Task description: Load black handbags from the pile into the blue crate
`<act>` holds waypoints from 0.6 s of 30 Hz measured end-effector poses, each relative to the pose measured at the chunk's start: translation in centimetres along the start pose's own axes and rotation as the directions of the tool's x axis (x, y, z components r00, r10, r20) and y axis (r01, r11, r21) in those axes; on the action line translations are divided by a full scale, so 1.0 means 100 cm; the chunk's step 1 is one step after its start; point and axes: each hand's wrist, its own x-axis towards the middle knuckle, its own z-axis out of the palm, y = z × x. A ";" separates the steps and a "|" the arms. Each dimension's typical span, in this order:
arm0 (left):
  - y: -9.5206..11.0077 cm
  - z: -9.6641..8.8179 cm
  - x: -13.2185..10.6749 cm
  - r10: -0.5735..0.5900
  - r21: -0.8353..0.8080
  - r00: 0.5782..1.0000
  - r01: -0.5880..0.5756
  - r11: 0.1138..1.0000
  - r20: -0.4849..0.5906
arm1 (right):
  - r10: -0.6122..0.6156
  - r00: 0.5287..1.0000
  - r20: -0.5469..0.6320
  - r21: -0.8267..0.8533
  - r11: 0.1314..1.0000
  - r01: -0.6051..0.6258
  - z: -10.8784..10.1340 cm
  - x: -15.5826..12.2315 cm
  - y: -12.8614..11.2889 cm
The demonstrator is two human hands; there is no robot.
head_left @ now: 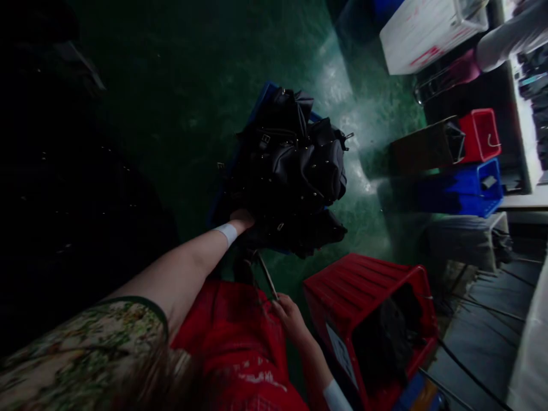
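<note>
My left hand (241, 220) reaches out to a pile of black studded bags (295, 165) heaped on a blue crate (261, 97); its fingers are buried under the pile, so its grip is hidden. My right hand (290, 315) is lower, closed around a thin strap or rod (266, 274) that runs up toward the pile. It rests beside a red crate (363, 285) lying on its side with dark goods inside. My left wrist wears a white band.
The green floor (192, 114) is dark at the left. At the right stand a red bin (479, 134), a blue bin (466, 188), a brown box (423, 145), a white box (423, 34) and a table edge (526, 200).
</note>
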 end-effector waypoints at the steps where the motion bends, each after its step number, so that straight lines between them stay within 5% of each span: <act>1: 0.002 -0.003 -0.020 -0.026 0.021 0.999 0.027 0.999 -0.036 | 0.017 0.999 -0.043 -0.004 1.000 -0.018 0.001 -0.003 -0.003; 3: 0.007 -0.001 -0.066 0.019 0.090 0.986 -0.004 0.996 -0.167 | 0.060 0.996 -0.068 0.021 0.998 -0.059 0.006 -0.002 -0.010; 5: 0.010 0.015 -0.112 0.292 0.220 0.930 -0.244 0.945 -0.222 | 0.099 0.995 -0.027 0.119 0.988 -0.095 0.011 0.004 -0.017; 7: 0.012 0.039 -0.150 0.653 0.310 0.757 -0.623 0.718 0.010 | 0.105 0.994 -0.001 0.166 0.981 -0.103 0.016 0.012 -0.023; 8: 0.013 0.051 -0.163 0.728 0.300 0.666 -0.736 0.607 0.162 | 0.090 0.996 0.013 0.148 0.985 -0.091 0.018 0.016 -0.025; 9: 0.015 0.062 -0.172 0.727 0.287 0.632 -0.773 0.566 0.268 | 0.059 0.998 0.034 0.130 0.989 -0.063 0.019 0.020 -0.025; 10: 0.017 0.071 -0.178 0.694 0.286 0.638 -0.770 0.570 0.334 | 0.034 0.998 0.057 0.125 0.991 -0.041 0.017 0.024 -0.024; 13: 0.023 0.079 -0.182 0.549 0.341 0.766 -0.642 0.687 0.336 | 0.072 0.997 -0.006 0.138 0.988 -0.070 -0.008 0.041 -0.011; 18: 0.008 0.063 -0.197 0.349 0.389 0.906 -0.418 0.821 0.238 | 0.235 0.910 -0.342 0.055 0.972 -0.230 -0.116 0.108 0.028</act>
